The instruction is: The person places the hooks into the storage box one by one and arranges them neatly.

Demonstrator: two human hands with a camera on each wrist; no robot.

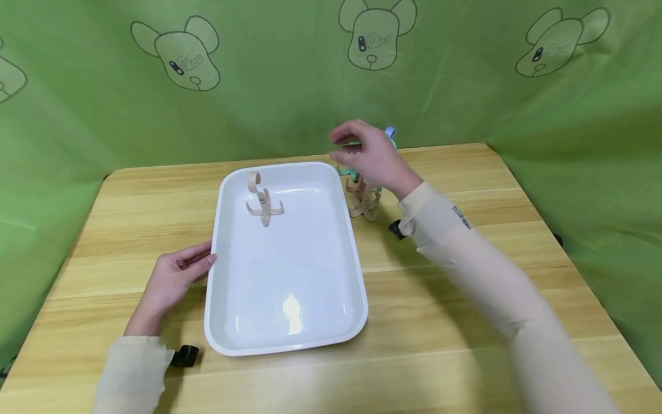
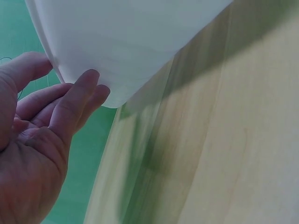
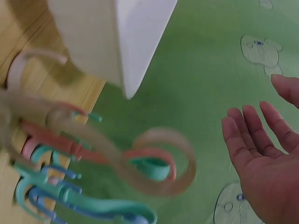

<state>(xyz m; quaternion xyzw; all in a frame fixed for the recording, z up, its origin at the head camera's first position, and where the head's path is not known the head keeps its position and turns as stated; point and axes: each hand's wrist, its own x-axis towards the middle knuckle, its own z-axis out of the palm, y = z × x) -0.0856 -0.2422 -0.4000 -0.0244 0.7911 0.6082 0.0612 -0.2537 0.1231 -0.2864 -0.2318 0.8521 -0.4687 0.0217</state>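
Note:
My left hand (image 1: pixel 176 282) holds the left rim of a white tray (image 1: pixel 284 345), with the thumb at the rim and the fingers against the outer wall. In the left wrist view the fingertips (image 2: pixel 88 77) touch that wall. Inside the tray, near its far left corner, stands a beige multi-prong hanging hook (image 1: pixel 265 210). My right hand (image 1: pixel 374 152) hovers with bent, parted fingers and nothing in them. Below and beside it are a beige hook (image 1: pixel 364 210), a pink hook (image 3: pixel 51 135), a green hook (image 3: pixel 88 201) and a blue hook (image 3: pixel 39 198), partly hidden by the hand in the head view.
Everything stands on a wooden table (image 1: pixel 439 322). A green curtain (image 1: pixel 284 109) with bear-head drawings hangs behind it and along both sides. The hooks are clustered just right of the tray's far corner. Black straps (image 1: pixel 185 356) show at the wrists.

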